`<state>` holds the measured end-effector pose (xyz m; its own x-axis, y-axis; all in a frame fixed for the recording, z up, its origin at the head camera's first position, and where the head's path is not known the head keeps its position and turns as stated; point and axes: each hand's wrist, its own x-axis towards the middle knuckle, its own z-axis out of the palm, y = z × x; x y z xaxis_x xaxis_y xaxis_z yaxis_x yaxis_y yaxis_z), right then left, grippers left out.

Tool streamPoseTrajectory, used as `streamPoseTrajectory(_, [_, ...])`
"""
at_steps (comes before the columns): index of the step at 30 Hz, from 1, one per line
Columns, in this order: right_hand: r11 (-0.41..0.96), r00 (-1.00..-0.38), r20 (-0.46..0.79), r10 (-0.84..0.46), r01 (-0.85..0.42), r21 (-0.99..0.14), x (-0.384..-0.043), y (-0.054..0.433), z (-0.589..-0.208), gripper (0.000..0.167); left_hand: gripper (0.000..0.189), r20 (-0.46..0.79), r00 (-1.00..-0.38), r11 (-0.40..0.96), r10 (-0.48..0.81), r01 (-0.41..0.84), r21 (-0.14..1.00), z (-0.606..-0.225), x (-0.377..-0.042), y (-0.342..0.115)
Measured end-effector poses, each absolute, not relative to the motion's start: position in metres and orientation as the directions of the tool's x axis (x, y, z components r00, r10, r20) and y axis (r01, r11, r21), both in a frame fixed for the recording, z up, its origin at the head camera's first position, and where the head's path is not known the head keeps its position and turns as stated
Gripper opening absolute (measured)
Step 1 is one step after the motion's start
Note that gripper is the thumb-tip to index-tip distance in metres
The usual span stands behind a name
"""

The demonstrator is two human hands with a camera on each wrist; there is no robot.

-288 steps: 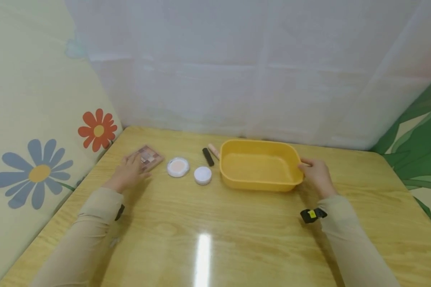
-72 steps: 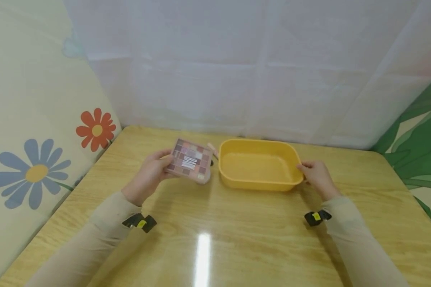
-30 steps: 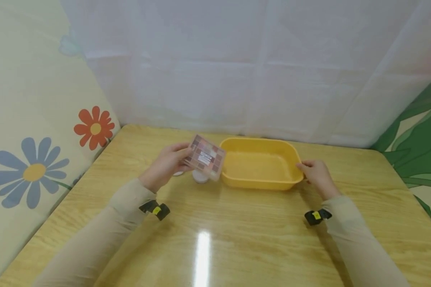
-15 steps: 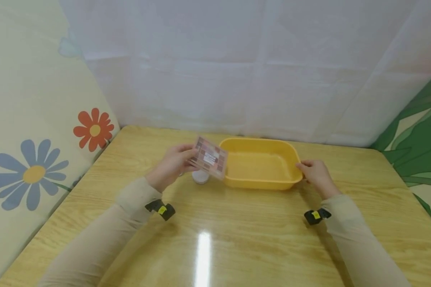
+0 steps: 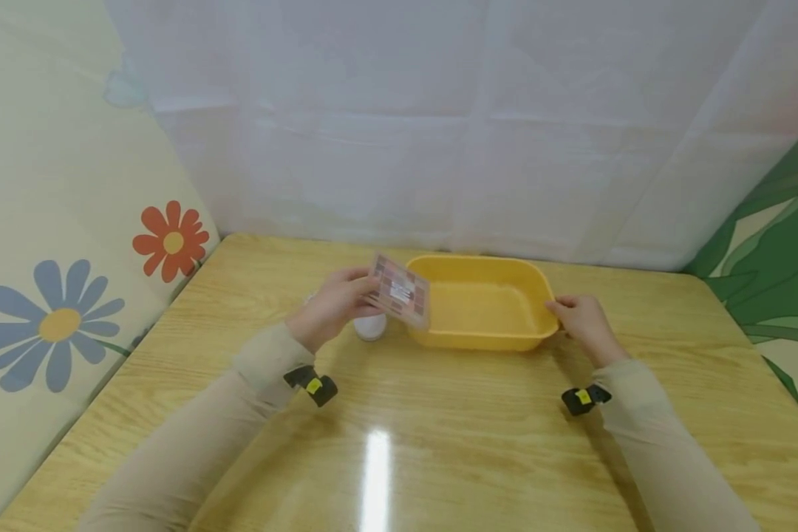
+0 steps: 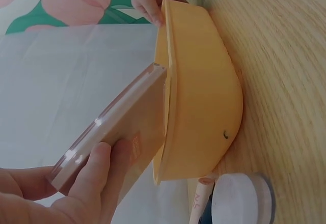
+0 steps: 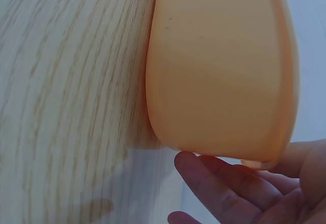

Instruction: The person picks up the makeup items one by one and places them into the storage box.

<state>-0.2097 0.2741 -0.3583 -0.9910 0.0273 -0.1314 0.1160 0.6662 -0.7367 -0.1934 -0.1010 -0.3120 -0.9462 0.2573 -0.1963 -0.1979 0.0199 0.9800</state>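
My left hand [image 5: 335, 303] pinches a square eyeshadow palette [image 5: 401, 290] by its left edge, thumb on top and fingers beneath. Tilted, the palette overlaps the left rim of a yellow plastic basin [image 5: 482, 341] in the head view. From the left wrist, the palette [image 6: 117, 127] shows its pale underside, its far corner right at the basin's rim. My right hand [image 5: 584, 325] grips the basin's right end, thumb over the rim and fingers against the outer wall [image 7: 219, 81]. The basin's visible inside holds nothing.
A round white jar [image 5: 369, 326] stands left of the basin, partly under the palette. Beside it in the left wrist view lies a pale pink tube [image 6: 201, 198], with a dark item behind. The wooden table [image 5: 452, 428] meets a white cloth [image 5: 372, 133] at the back.
Earlier the palette lay at the table's left; my left hand has lifted it and carried it right, to the basin's left rim. My right hand keeps its grip on the basin.
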Motion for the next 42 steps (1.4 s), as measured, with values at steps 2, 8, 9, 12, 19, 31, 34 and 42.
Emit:
streamPoseTrajectory(2, [0.666,-0.991,-0.132,0.028,0.117,-0.737,-0.21,0.274,-0.358,0.05,0.041,-0.202,-0.944,0.014,0.261,-0.205,0.979,-0.312,-0.193,-0.099])
streamPoseTrajectory(8, [0.673,-0.991,-0.133,0.028,0.117,-0.73,-0.209,0.273,-0.358,0.05,0.043,-0.226,-0.938,-0.035,0.264,-0.243,0.969,-0.313,-0.194,-0.094])
streamPoseTrajectory(9, [0.674,-0.991,-0.131,0.028,0.115,-0.729,-0.209,0.273,-0.357,0.05,0.043,-0.231,-0.937,-0.046,0.261,-0.251,0.967,-0.313,-0.194,-0.093])
streamPoseTrajectory(12, [0.675,-0.992,-0.126,0.027,0.111,-0.729,-0.208,0.273,-0.357,0.05,0.043,-0.245,-0.934,-0.069,0.26,-0.271,0.96,-0.313,-0.195,-0.09])
streamPoseTrajectory(19, [0.667,-0.992,-0.123,0.025,0.109,-0.737,-0.208,0.272,-0.356,0.049,0.044,-0.267,-0.922,-0.103,0.28,-0.305,0.947,-0.316,-0.197,-0.083])
streamPoseTrajectory(31, [0.674,-0.991,-0.131,0.027,0.115,-0.73,-0.208,0.272,-0.356,0.049,0.044,-0.291,-0.913,-0.138,0.286,-0.34,0.93,-0.322,-0.202,-0.063])
streamPoseTrajectory(34, [0.671,-0.991,-0.132,0.024,0.114,-0.732,-0.208,0.272,-0.357,0.049,0.041,-0.297,-0.911,-0.125,0.286,-0.343,0.931,-0.323,-0.202,-0.059])
streamPoseTrajectory(42, [0.667,-0.991,-0.13,0.022,0.111,-0.736,-0.208,0.272,-0.356,0.049,0.038,-0.299,-0.912,-0.136,0.282,-0.346,0.928,-0.326,-0.203,-0.048])
